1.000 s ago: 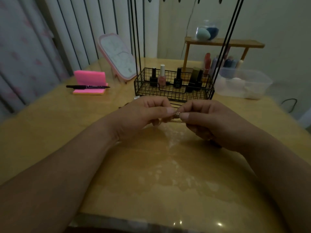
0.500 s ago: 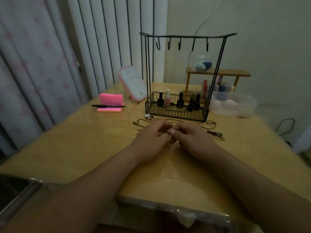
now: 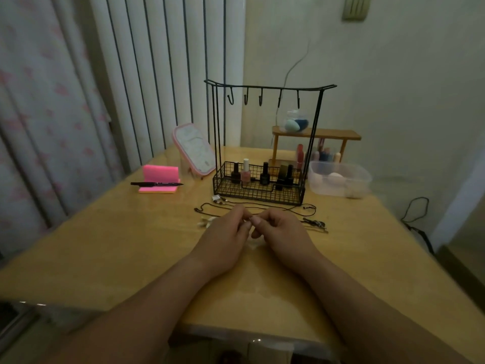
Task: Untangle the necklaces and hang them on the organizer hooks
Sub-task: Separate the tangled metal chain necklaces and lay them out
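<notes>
My left hand (image 3: 225,232) and my right hand (image 3: 282,231) meet fingertip to fingertip over the table, both pinching a small silvery piece of a necklace (image 3: 249,219). Thin dark cord necklaces (image 3: 210,206) lie loose on the wood just beyond my fingers, with a dark beaded bit (image 3: 316,224) to the right. Behind them stands the black wire organizer (image 3: 262,88) with several bare hooks (image 3: 260,99) along its top bar.
The organizer's basket (image 3: 258,194) holds nail polish bottles. A clear plastic tub (image 3: 339,179) sits to its right, a wooden shelf (image 3: 316,134) behind. A pink notepad with a black pen (image 3: 157,183) and a pink-rimmed mirror (image 3: 194,149) stand at the left.
The camera has pulled back and tilted up, so the whole organizer and its hooks now show. My hands stay together on the necklace piece, near the same spot on the table.
</notes>
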{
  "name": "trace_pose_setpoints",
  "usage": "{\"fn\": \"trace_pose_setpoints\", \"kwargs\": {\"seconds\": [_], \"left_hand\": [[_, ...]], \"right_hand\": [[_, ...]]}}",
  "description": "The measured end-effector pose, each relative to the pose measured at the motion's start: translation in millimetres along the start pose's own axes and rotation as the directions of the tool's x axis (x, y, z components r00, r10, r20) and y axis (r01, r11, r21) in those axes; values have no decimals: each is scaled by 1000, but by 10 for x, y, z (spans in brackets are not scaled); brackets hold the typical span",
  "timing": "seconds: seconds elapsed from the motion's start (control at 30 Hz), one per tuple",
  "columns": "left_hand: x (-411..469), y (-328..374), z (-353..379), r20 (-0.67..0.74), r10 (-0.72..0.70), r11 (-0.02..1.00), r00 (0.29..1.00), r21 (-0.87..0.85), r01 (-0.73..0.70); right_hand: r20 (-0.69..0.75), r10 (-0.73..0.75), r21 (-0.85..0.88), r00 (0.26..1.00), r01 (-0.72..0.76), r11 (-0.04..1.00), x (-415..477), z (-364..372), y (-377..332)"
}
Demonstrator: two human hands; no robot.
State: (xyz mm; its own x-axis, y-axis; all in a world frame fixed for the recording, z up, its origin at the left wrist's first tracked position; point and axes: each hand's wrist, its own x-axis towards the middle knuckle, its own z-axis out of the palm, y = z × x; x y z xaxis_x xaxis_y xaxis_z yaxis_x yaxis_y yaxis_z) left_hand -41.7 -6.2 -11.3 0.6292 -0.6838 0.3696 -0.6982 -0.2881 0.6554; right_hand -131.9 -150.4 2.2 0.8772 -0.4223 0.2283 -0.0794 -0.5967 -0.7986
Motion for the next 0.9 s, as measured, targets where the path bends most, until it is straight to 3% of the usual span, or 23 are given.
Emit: {"fn": "trace_pose_setpoints", "kwargs": {"seconds": [0.5,0.73,0.9], "left_hand": [[57,-51,-12,-29,-20,998,999,-56,19],[60,-52,-33,-136,75,997,988,26,-73],[86,-68,-12,-91,76,997,993,26,-74]], "right_hand": [[16,-34,49,999,33,998,31,1,58],[-4,-38,140,999,38,989,28,-36,64],[-21,-54,95,998,56,994,34,-33,96]]}}
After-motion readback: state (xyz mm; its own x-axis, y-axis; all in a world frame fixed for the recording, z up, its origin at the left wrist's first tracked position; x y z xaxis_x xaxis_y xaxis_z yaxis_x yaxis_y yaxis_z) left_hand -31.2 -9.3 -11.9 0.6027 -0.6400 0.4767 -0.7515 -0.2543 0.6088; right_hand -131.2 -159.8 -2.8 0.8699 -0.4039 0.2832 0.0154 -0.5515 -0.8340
